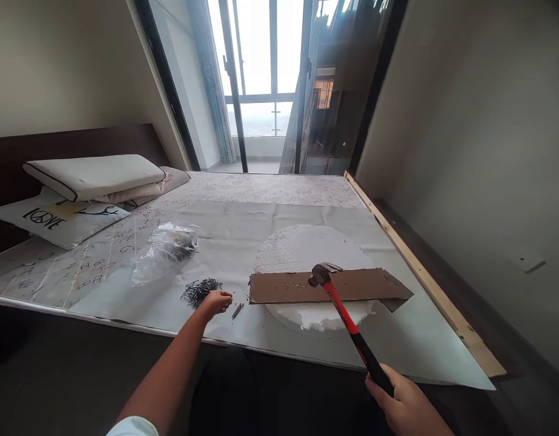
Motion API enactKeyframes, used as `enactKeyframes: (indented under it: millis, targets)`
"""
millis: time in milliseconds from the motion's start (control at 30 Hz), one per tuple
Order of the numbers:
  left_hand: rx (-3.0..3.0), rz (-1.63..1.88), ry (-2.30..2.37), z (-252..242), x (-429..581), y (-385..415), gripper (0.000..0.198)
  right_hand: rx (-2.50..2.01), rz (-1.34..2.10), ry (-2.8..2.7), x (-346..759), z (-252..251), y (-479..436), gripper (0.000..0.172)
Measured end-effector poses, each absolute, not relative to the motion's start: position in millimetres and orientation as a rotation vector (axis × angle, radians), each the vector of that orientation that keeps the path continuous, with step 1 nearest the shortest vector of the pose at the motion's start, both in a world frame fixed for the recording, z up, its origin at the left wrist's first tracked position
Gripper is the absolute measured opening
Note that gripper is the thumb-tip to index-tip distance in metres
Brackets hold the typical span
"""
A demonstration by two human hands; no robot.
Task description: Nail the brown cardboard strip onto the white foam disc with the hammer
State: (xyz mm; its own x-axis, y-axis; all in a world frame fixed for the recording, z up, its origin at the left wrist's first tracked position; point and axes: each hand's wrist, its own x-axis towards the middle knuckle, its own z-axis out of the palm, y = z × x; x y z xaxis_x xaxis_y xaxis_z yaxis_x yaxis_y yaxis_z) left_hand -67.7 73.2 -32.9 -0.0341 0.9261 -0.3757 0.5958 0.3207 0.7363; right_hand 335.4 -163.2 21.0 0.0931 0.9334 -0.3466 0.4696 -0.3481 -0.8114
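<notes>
On the bed's grey sheet (pixel 243 236), brown cardboard strip (pixel 329 286) laid across white foam disc (pixel 301 248), already dotted with small nail heads along its left and middle part, right end looking bare, so probably partway through nailing. Right hand (pixel 409 409) wrapped tight round black grip of red-handled hammer (pixel 345 318), head hovering over strip. Left hand (pixel 215 301) curled loosely beside nail pile (pixel 201 290), fingers half closed, cannot tell if pinching one; stray nail (pixel 237 310) just beside fingertips, plastic bag (pixel 163 251) near.
</notes>
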Motion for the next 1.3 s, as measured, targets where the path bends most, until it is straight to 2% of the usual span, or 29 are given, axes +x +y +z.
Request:
enactKeyframes:
  millis: [133, 267, 467, 600, 1300]
  targets:
    - [1.093, 0.758, 1.356, -2, -61, 64, 0.024, -1.881, 1.184, -1.301, 339, 25, -163, 0.046]
    - [1.239, 0.769, 1.300, 15, -7, 55, 0.024, -1.834, 1.166, -1.267, 346, 30, -163, 0.043]
    - [1.823, 0.872, 1.327, -1, 110, 54, 0.016, -1.844, 1.103, -1.256, 355, 42, -163, 0.039]
    - [2.026, 0.916, 1.394, -17, 153, 69, 0.011, -1.863, 1.110, -1.274, 362, 50, -164, 0.038]
    - [2.201, 0.802, 1.450, -28, 165, 81, 0.012, -1.884, 1.159, -1.306, 368, 53, -156, 0.037]
